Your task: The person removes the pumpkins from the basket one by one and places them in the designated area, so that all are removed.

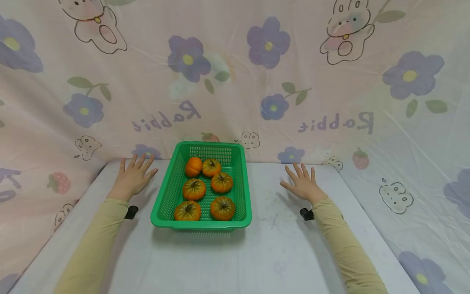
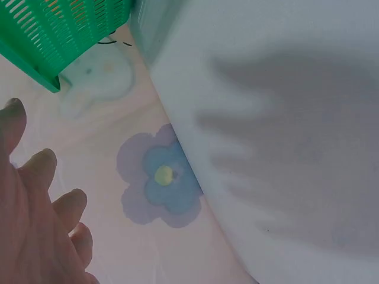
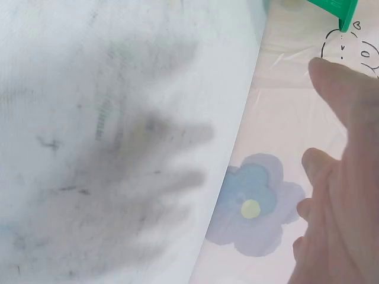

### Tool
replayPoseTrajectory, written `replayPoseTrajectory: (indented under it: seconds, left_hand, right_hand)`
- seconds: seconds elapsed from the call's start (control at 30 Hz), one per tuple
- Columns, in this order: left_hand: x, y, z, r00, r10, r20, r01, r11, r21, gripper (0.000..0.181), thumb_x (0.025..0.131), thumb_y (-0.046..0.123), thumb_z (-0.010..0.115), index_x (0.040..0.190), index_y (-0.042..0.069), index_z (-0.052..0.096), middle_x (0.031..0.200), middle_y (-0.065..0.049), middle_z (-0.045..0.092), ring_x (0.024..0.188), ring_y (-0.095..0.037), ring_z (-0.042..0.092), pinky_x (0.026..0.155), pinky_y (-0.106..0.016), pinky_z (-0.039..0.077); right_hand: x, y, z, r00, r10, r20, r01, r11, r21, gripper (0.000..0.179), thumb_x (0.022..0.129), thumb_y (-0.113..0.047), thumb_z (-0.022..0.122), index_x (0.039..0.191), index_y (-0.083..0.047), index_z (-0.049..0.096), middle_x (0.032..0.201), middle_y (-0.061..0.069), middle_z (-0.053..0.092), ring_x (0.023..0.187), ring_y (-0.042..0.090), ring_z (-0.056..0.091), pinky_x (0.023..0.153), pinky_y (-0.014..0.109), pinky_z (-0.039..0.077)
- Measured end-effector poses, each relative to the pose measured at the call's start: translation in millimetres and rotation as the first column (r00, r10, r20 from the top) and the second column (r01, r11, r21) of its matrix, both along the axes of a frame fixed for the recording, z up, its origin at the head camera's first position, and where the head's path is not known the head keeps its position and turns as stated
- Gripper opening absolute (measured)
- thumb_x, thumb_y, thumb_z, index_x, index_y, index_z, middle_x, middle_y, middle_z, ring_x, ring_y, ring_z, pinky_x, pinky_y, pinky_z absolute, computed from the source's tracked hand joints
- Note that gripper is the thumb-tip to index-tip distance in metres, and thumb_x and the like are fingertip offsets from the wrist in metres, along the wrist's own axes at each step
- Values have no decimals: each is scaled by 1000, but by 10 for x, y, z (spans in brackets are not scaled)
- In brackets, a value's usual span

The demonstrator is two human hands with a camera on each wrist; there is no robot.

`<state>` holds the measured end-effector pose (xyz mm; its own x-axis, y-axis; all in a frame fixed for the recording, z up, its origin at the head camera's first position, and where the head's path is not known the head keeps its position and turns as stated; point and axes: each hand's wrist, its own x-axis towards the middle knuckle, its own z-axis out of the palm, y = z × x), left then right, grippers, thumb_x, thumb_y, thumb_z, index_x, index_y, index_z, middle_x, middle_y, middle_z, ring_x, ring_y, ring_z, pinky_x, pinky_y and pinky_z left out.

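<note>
A green plastic basket (image 1: 201, 224) with slotted walls stands on the white table in the head view. Several small orange pumpkins (image 1: 193, 189) lie inside it, most with their stems up; one pumpkin (image 1: 193, 167) at the back left is tipped on its side. To the left of the basket, my left hand (image 1: 131, 179) hovers over the table with its fingers spread, holding nothing. On the other side, farther from the basket, my right hand (image 1: 302, 183) is also spread and bare. Both hands cast shadows on the tabletop in the wrist views.
The white table (image 1: 279, 253) ends at the back against a hanging cloth (image 1: 227, 94) printed with flowers and rabbits. The same cloth hangs along both sides. Small black pieces (image 1: 307, 214) show beside both wrists.
</note>
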<state>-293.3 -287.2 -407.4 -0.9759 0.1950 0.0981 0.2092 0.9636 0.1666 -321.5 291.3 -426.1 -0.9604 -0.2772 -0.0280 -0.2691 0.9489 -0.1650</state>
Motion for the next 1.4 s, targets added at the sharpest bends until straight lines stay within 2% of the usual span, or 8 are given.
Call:
replayPoseTrajectory:
  seconds: [0.53,0.7,0.83,0.9,1.1,1.17,1.27,1.4]
  left_hand:
    - [12,-18,-27,1000,-14,16,13,1000,11,69,102,55,22,155,14,6,155,-26,5,139,-46,-7,105,-61,-18]
    - [12,-35,50,998,-44,39,41,996,76,73,101,54,26,153,5,14,153,-31,6,137,-51,-4,105,-69,-7]
    - [0,-83,134,994,-95,51,84,978,193,72,103,49,32,150,-3,18,150,-36,9,135,-56,4,104,-72,6]
    - [2,-116,179,991,-119,65,97,958,270,71,103,46,34,150,-5,17,149,-37,10,134,-56,7,104,-71,10]
    - [52,-205,302,977,-165,133,83,876,476,68,104,42,33,152,-1,11,147,-37,18,131,-57,20,101,-69,24]
    - [75,-220,340,969,-190,156,77,835,544,66,105,40,32,152,0,10,147,-36,19,130,-56,22,99,-68,29]
    - [99,-232,388,948,-250,198,67,764,642,64,106,37,31,152,0,9,148,-35,18,132,-54,21,100,-66,30]
    - [137,-230,453,910,-335,244,47,668,742,62,106,34,32,152,-1,9,148,-34,20,133,-51,25,101,-60,35]
  right_hand:
    - [-14,-44,-42,999,31,-22,-30,999,11,78,97,-57,41,154,-10,17,157,23,1,141,44,-7,107,63,-14]
    - [-61,-17,18,988,114,-104,-119,992,-34,79,96,-53,47,152,-3,20,151,29,16,137,49,12,108,66,3]
    - [-89,0,128,981,163,-109,-182,964,-193,77,95,-39,57,148,6,23,146,32,27,133,51,23,106,65,17]
    - [-86,3,184,984,165,-69,-177,947,-267,76,96,-37,56,148,6,22,147,31,27,133,49,24,106,63,22]
    - [-41,-7,330,988,112,108,-49,882,-469,75,97,-44,53,152,-4,20,148,27,28,134,47,26,104,63,29]
    - [-31,-14,371,983,100,157,-5,857,-515,74,97,-45,52,152,-5,21,147,28,29,134,47,26,103,63,30]
    - [-19,-28,435,971,102,218,44,815,-578,73,98,-45,50,151,-4,21,146,27,30,134,45,27,105,60,29]
    - [24,-68,528,945,173,278,72,718,-693,69,100,-40,49,151,-3,20,148,25,29,136,41,27,109,56,27]
